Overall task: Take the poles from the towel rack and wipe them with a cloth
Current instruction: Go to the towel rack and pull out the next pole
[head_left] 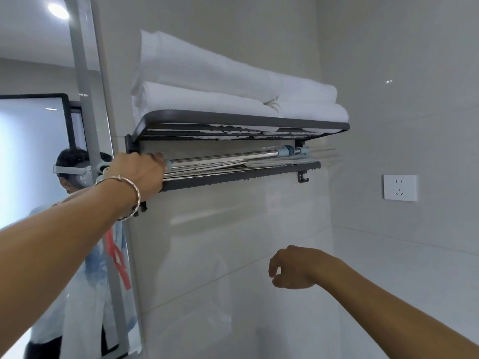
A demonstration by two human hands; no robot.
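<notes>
Two folded white towels (207,81) atop towel rack (241,121), poles (228,158) beneath

At twelve o'clock we see two folded white towels (207,73), one stacked on the other. At three o'clock a white wall socket (400,188) sits on the glossy pale wall tiles (388,255). At nine o'clock we find a mirror (33,73) with a grey edge strip. A round ceiling light (58,10) glows in it at eleven o'clock.
</notes>
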